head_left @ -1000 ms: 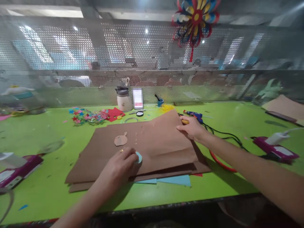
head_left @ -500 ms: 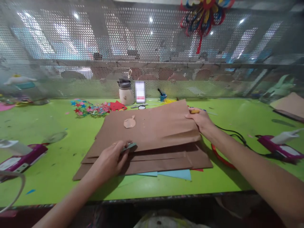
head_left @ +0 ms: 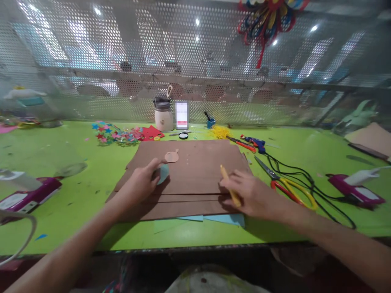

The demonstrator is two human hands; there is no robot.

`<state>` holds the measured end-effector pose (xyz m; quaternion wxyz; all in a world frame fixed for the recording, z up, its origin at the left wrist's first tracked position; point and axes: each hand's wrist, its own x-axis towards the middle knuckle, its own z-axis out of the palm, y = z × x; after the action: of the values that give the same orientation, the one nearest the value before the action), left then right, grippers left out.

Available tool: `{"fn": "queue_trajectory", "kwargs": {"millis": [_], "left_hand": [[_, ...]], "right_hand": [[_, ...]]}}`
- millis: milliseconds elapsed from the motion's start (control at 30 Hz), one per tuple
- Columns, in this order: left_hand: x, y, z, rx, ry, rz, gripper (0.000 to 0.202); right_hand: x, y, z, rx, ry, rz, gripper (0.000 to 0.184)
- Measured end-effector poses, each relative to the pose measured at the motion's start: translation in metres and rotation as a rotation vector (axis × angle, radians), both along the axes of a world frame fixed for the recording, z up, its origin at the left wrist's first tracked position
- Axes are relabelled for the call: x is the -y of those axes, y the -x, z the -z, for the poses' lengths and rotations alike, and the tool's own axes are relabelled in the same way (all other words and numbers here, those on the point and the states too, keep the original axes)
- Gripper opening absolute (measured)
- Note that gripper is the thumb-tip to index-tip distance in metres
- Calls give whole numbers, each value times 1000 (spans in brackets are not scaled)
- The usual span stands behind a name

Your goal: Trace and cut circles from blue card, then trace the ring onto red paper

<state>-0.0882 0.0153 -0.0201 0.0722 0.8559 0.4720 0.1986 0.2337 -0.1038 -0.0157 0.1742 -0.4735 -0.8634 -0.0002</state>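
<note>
In my left hand [head_left: 145, 179] I hold a light blue paper piece [head_left: 163, 174] with a rounded edge, over the brown paper sheets [head_left: 195, 175]. My right hand [head_left: 244, 189] is closed around a yellow pencil-like stick [head_left: 229, 185] above the right part of the brown paper. Beyond my left fingers, a small pale round cutout [head_left: 172, 156] with a stem-like tip lies on the top sheet. Light blue paper [head_left: 224, 219] sticks out from under the near edge of the stack.
Scissors [head_left: 284, 183] with red and yellow handles lie on the green table [head_left: 104, 232] at right, near a blue glue gun [head_left: 256, 143] and black cord. Star garlands [head_left: 116, 136], a bottle [head_left: 163, 116] and a phone [head_left: 182, 115] stand or lie at the back.
My right hand has let go of the brown paper and moved nearer to me with the yellow stick. The lifted sheet now lies flat. My left hand has moved slightly forward with the blue piece.
</note>
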Motion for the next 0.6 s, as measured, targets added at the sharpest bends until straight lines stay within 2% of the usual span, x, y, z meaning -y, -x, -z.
{"fn": "queue_trajectory", "kwargs": {"millis": [100, 200, 267, 367, 500, 600], "left_hand": [[-5, -2, -2, 5, -60, 92, 45], [-12, -2, -5, -3, -123, 169, 58], [-18, 0, -6, -23, -140, 196, 55], [-23, 5, -9, -69, -128, 232, 35], [-14, 10, -22, -129, -66, 243, 38], [-6, 11, -35, -149, -22, 276, 37]], "right_hand": [[5, 18, 13, 229, 23, -30, 18], [-3, 19, 24, 323, 20, -31, 28], [-8, 14, 27, 329, -11, -28, 33], [-12, 2, 29, 199, -56, 6, 37], [-22, -17, 20, -97, -53, 36, 35], [-34, -26, 9, -199, -85, 54, 24]]}}
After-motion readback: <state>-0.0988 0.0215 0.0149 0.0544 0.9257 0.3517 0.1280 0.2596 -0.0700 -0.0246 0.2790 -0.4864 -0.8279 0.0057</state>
